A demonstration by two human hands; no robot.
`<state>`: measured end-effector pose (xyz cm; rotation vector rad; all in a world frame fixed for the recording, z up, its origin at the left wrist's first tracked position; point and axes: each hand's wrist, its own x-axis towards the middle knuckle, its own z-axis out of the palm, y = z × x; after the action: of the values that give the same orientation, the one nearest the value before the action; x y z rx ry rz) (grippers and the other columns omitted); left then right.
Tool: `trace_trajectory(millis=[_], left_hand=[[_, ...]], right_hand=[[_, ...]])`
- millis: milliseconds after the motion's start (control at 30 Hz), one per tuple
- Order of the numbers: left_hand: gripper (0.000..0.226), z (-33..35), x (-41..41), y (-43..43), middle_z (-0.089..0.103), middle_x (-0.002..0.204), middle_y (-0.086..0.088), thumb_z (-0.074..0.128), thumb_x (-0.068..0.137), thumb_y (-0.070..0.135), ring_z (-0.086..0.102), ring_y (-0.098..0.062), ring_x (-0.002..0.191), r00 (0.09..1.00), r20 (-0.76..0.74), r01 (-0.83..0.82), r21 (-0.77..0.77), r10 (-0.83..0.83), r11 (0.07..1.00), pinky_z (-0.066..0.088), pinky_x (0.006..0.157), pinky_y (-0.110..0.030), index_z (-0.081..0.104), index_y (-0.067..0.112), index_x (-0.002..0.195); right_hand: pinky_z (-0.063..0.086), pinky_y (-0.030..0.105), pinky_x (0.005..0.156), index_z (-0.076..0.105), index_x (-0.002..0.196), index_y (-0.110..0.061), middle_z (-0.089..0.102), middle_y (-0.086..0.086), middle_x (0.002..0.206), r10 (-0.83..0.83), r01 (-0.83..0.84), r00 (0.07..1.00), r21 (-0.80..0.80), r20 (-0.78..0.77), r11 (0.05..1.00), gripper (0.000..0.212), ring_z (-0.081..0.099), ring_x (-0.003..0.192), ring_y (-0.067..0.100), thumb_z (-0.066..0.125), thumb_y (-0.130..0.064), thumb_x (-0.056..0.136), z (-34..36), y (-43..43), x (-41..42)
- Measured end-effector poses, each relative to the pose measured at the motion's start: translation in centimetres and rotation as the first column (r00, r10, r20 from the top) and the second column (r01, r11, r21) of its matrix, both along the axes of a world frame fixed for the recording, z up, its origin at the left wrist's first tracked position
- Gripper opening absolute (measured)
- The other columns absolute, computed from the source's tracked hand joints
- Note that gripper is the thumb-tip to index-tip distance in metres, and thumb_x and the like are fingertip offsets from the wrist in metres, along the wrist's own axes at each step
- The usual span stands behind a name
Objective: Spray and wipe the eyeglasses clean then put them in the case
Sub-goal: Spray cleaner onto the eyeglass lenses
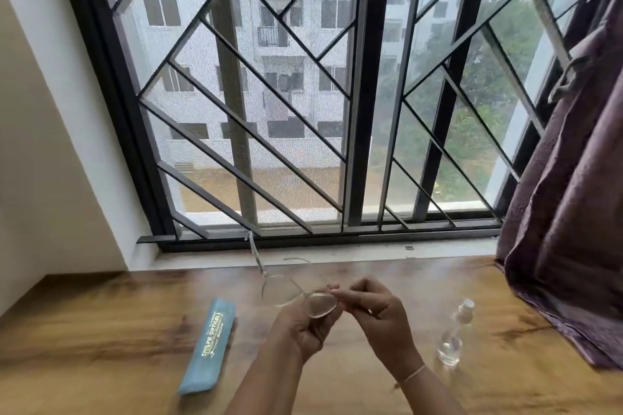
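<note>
Pinching eyeglasses point(296, 296) above table: left hand point(303, 327) fingers closed under lens, right hand point(371, 310) gripping rim

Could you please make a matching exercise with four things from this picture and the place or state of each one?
Things:
1. eyeglasses
2. blue case
3. spray bottle
4. purple curtain

Places or states:
A. stands on the table, right of the hands
B. hangs at the right of the window
C. held up by both hands
D. lies flat on the table, left of the hands

Pairs: 1-C, 2-D, 3-A, 4-B
</note>
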<state>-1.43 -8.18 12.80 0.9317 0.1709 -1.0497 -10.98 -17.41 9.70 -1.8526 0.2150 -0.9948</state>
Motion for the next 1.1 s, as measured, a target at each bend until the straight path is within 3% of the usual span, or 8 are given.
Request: trace_trajectory(millis=[233, 367, 500, 567, 700, 800, 933, 1100], left_hand=[[0.023, -0.8, 0.0, 0.1, 0.063, 0.052, -0.016, 0.054, 0.082, -0.011, 0.062, -0.024, 0.04, 0.988, -0.08, 0.135, 0.007, -0.134, 0.991, 0.053, 0.041, -0.032, 0.064, -0.007, 0.062], [0.024, -2.4, 1.1, 0.2, 0.067, 0.067, -0.023, 0.047, 0.09, -0.004, 0.067, -0.033, 0.052, 0.978, -0.139, 0.157, 0.01, -0.154, 0.988, 0.055, 0.045, -0.038, 0.064, -0.008, 0.074], [0.025, -5.4, 2.3, 1.3, 0.067, 0.057, -0.02, 0.035, 0.096, 0.0, 0.066, -0.031, 0.051, 0.987, -0.139, -0.078, 0.037, 0.082, 0.996, 0.053, 0.04, -0.033, 0.054, -0.009, 0.082], [0.02, -6.7, 3.0, 2.4, 0.068, 0.061, -0.014, 0.037, 0.097, 0.007, 0.064, -0.03, 0.07, 0.955, -0.146, -0.258, 0.024, 0.258, 0.966, 0.055, 0.047, -0.029, 0.055, -0.002, 0.094], [0.033, -7.8, 3.6, 3.3, 0.061, 0.107, -0.016, 0.041, 0.097, 0.022, 0.059, -0.028, 0.094, 0.934, -0.06, -0.353, 0.004, 0.353, 0.936, 0.049, 0.084, -0.034, 0.055, -0.004, 0.113], [0.038, -7.8, 3.0, 2.9, 0.062, 0.102, -0.015, 0.047, 0.096, 0.02, 0.06, -0.025, 0.095, 0.96, 0.021, -0.279, 0.044, 0.278, 0.959, 0.052, 0.076, -0.031, 0.05, -0.005, 0.125], [0.041, -8.1, 2.2, 2.3, 0.052, 0.131, -0.021, 0.048, 0.095, 0.017, 0.047, -0.032, 0.124, 0.964, 0.155, -0.243, 0.168, 0.218, 0.955, 0.043, 0.087, -0.032, 0.046, -0.005, 0.129], [0.036, -8.4, 1.2, 2.4, 0.057, 0.123, -0.018, 0.048, 0.095, 0.015, 0.058, -0.027, 0.109, 0.949, 0.221, -0.263, 0.161, 0.225, 0.951, 0.049, 0.071, -0.026, 0.05, -0.005, 0.125]], right_hand=[[0.046, 0.017, 0.059, 0.074, 0.08, -0.024, 0.052, -0.024, 0.076, -0.022, 0.019, 1.0, -0.246, -0.01, 0.969, 0.012, 0.056, 0.068, 0.003, 0.065, -0.02, 0.075, 0.4, -0.9, -0.4], [0.043, 0.014, 0.057, 0.074, 0.077, -0.021, 0.052, -0.014, 0.07, -0.077, 0.07, 0.997, -0.245, -0.019, 0.967, 0.012, 0.055, 0.065, 0.004, 0.066, -0.012, 0.076, -0.6, -1.4, -0.1], [0.043, 0.007, 0.061, 0.074, 0.072, -0.015, 0.054, -0.005, 0.069, -0.176, 0.149, 0.982, -0.285, -0.073, 0.947, 0.02, 0.055, 0.067, 0.001, 0.067, 0.003, 0.069, -2.3, -3.1, -0.4], [0.04, 0.004, 0.062, 0.073, 0.07, -0.016, 0.053, -0.002, 0.067, -0.227, 0.182, 0.968, -0.328, -0.105, 0.927, 0.019, 0.053, 0.068, 0.001, 0.067, 0.002, 0.067, -3.3, -3.8, -0.8], [0.035, 0.002, 0.063, 0.072, 0.067, -0.016, 0.051, -0.004, 0.066, -0.307, 0.21, 0.931, -0.398, -0.196, 0.893, 0.023, 0.049, 0.071, 0.002, 0.07, 0.007, 0.065, -6.0, -4.8, -1.6], [0.034, 0.002, 0.063, 0.07, 0.065, -0.017, 0.046, -0.011, 0.066, -0.33, 0.205, 0.909, -0.415, -0.255, 0.886, 0.034, 0.046, 0.071, -0.001, 0.072, 0.017, 0.061, -8.1, -4.7, -2.1], [0.035, -0.001, 0.062, 0.07, 0.061, -0.014, 0.048, -0.008, 0.065, -0.32, 0.201, 0.893, -0.357, -0.316, 0.912, 0.034, 0.049, 0.073, -0.01, 0.071, 0.02, 0.061, -10.1, -4.5, -2.5], [0.034, -0.001, 0.062, 0.071, 0.062, -0.011, 0.049, -0.003, 0.063, -0.317, 0.2, 0.887, -0.341, -0.335, 0.919, 0.018, 0.049, 0.072, -0.009, 0.069, 0.005, 0.067, -10.6, -4.7, -2.8]])
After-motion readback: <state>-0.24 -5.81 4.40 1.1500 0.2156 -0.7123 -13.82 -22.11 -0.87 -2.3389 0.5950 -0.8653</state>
